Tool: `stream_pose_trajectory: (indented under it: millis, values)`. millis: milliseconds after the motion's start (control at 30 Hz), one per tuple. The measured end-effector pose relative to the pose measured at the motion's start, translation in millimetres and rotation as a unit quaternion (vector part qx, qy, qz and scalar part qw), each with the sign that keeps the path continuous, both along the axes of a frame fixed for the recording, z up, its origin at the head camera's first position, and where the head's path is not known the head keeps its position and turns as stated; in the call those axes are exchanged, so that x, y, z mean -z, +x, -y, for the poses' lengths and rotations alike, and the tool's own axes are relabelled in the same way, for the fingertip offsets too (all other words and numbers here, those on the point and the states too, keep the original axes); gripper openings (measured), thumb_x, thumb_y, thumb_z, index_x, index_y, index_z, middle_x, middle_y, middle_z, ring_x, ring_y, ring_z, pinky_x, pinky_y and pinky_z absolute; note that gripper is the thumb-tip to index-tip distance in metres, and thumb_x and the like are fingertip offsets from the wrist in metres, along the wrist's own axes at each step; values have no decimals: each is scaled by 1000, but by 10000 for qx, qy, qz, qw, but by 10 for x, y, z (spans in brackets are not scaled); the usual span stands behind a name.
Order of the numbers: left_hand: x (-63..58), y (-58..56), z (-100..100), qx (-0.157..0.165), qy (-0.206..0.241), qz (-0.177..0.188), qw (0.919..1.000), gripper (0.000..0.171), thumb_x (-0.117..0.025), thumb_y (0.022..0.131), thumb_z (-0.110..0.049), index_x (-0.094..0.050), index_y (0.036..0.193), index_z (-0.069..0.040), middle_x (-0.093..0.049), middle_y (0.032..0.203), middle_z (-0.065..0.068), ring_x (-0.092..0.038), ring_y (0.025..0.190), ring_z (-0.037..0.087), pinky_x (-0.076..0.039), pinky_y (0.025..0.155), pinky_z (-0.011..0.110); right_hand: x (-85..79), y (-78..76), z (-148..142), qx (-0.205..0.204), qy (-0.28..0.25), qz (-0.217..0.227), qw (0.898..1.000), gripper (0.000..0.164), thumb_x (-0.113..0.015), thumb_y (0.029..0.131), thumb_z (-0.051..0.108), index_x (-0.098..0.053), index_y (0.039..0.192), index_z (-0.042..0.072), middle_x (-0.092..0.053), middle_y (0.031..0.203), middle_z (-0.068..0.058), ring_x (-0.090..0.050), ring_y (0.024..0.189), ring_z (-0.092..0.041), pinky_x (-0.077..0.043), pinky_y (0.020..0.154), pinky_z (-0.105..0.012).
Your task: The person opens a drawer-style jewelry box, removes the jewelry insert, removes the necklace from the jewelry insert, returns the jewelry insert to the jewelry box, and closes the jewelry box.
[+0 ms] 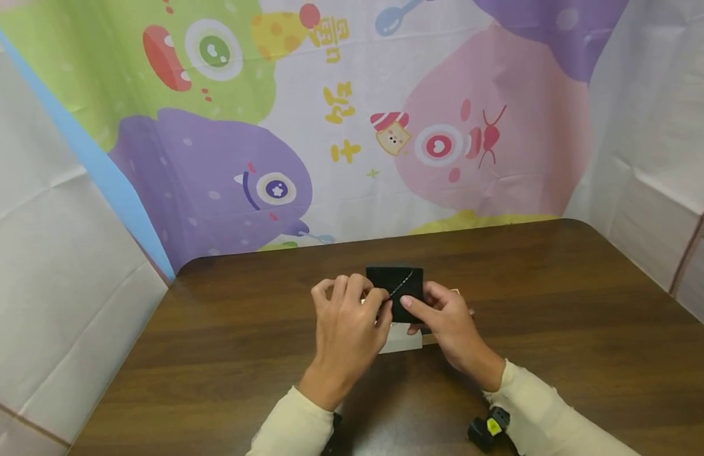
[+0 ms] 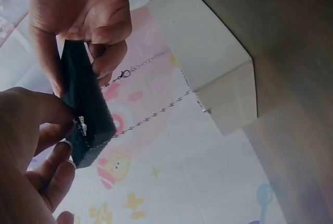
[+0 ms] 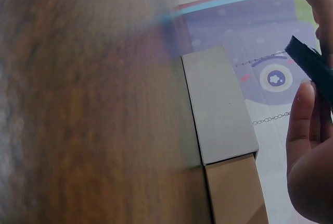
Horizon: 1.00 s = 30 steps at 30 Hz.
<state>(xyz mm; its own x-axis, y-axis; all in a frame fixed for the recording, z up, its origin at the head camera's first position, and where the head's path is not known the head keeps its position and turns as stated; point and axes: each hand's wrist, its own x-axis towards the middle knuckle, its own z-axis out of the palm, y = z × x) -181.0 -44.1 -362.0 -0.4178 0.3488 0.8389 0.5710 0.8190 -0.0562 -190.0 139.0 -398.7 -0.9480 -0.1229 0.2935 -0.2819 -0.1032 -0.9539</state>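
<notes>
A thin black foam pad (image 1: 398,277) is held up above the table, with a silver chain necklace (image 1: 402,284) running diagonally across its face. My right hand (image 1: 451,323) grips the pad's right side, thumb on the front. At the pad's left part, my left hand (image 1: 348,316) has thumb and index finger pinched on the necklace. In the left wrist view a small silver pendant (image 2: 82,125) shows beside the left fingertips. The chain loops out behind the pad, with its clasp (image 2: 125,73) hanging free. The left fingers partly cover the pad.
Below the hands, a white box (image 3: 218,104) stands on the brown wooden table (image 1: 226,354), end to end with a brown cardboard box (image 3: 234,187). A cartoon-printed cloth (image 1: 352,190) hangs behind the table's far edge.
</notes>
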Motion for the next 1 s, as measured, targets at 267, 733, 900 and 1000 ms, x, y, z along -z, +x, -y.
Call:
stream_pose_trajectory:
  millis: [267,733,900,1000]
  values:
    - [-29,-17,-56,-45,128,78,9999,6,-79,82,-18,-74,82,-14,-57,88,2,-54,85,22,-35,87,51,13,-8,-11,-46,20,33,10000,30,-66,98,13,-60,114,-12,-64,95,-23,-67,73,-30,-58,64,-36]
    - [-72,-67,-175,-109,202,73,9997,6,-78,81,-16,-75,77,-13,-56,84,2,-55,83,22,-37,86,50,29,-28,0,-30,-90,79,9999,29,-67,97,11,-60,113,-13,-66,94,-19,-67,74,-24,-58,63,-36]
    - [-94,-76,-201,-146,117,132,9997,8,-75,83,-16,-75,76,-13,-57,83,2,-55,83,22,-36,87,50,28,-36,-8,20,-36,14,10000,27,-66,98,10,-59,111,-13,-66,93,-19,-67,74,-23,-58,63,-37]
    - [-98,-79,-215,-160,73,151,9997,11,-73,85,-16,-75,75,-13,-57,83,2,-55,83,22,-37,86,50,27,-37,-12,50,-16,18,10000,26,-66,98,9,-59,111,-13,-65,93,-18,-67,74,-23,-58,63,-37]
